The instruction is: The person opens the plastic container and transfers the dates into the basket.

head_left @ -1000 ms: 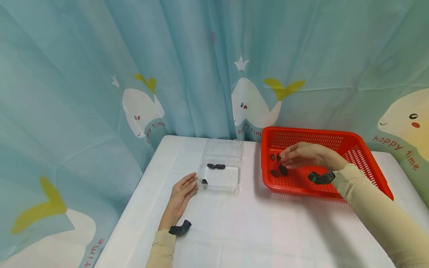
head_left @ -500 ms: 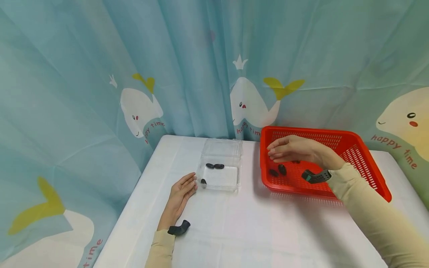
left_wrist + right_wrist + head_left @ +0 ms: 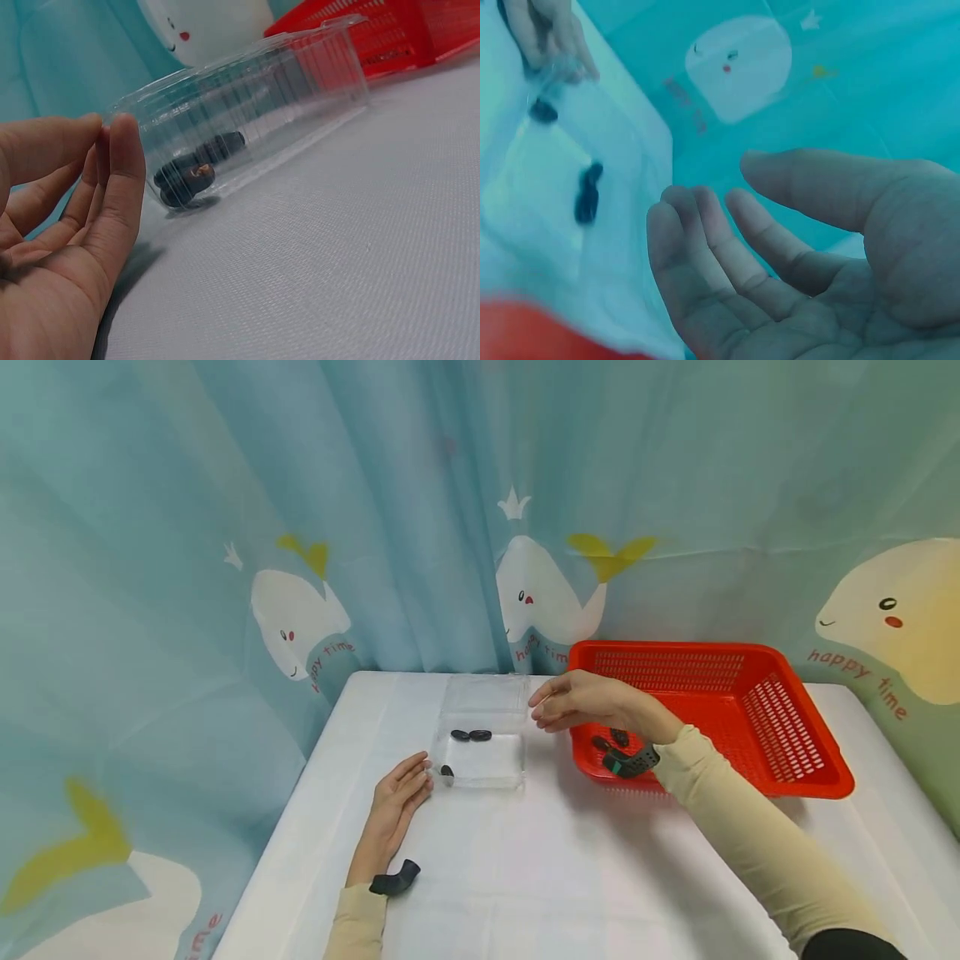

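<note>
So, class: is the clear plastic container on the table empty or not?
Not empty. The clear container holds three small dark pieces, seen through its walls.

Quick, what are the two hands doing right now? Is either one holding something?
Left hand: open, flat on the table, fingertips against the clear box.
Right hand: open, fingers loose, nothing seen in the palm, between the clear box and the red basket.

left hand (image 3: 395,802) flat, right hand (image 3: 581,701) raised, empty

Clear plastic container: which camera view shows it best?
Head view: the clear plastic container shows whole, three dark pieces inside. The left wrist view shows its side wall close up; the right wrist view shows it blurred from above.
</note>
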Available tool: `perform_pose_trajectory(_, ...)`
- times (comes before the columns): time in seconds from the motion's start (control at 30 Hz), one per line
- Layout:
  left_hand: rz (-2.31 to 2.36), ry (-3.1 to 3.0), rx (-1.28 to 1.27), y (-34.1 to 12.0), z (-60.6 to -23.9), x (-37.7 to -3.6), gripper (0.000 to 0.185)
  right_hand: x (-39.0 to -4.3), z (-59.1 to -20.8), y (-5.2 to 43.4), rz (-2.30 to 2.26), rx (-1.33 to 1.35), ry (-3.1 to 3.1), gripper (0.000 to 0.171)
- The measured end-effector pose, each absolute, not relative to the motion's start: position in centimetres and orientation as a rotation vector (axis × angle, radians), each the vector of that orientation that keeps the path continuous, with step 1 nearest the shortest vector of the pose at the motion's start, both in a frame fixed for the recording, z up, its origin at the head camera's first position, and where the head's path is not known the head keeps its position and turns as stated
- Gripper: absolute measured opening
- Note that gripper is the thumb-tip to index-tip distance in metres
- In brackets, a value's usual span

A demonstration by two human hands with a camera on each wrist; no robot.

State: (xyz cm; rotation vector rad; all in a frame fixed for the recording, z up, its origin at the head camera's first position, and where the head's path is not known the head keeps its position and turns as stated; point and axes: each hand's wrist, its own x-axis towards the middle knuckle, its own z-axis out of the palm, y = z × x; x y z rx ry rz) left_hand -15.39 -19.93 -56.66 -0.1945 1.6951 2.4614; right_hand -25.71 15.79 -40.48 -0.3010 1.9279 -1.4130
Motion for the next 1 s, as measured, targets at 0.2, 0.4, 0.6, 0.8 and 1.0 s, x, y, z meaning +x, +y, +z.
perform_pose_trajectory(0.2, 2.478, 1.676, -0.200, -20.0, -56.9, -15.0, 0.054, -25.6, -41.6, 11.6, -1.413, -0.304, 1.865, 0.033)
perform_pose_trajectory(0.4, 2.478, 1.690, -0.220, -20.0, -57.0, -15.1, 0.053, -25.5, -43.4, 8.9, -1.411, -0.261, 1.838, 0.035)
perform_pose_trajectory(0.6, 2.473, 1.689, -0.269, -20.0, -57.0, -15.1, 0.052, -25.2, -45.4, 7.3, -1.426, -0.237, 1.837, 0.038)
perform_pose_trajectory(0.8, 2.468, 1.695, -0.279, -20.0, -56.9, -15.1, 0.053, -24.5, -46.6, 6.0, -1.416, -0.261, 1.882, 0.039)
perform_pose_trajectory(1.0, 2.463, 1.716, -0.216, -19.8, -56.4, -15.3, 0.052, -24.4, -47.7, 5.2, -1.366, -0.276, 1.945, 0.040)
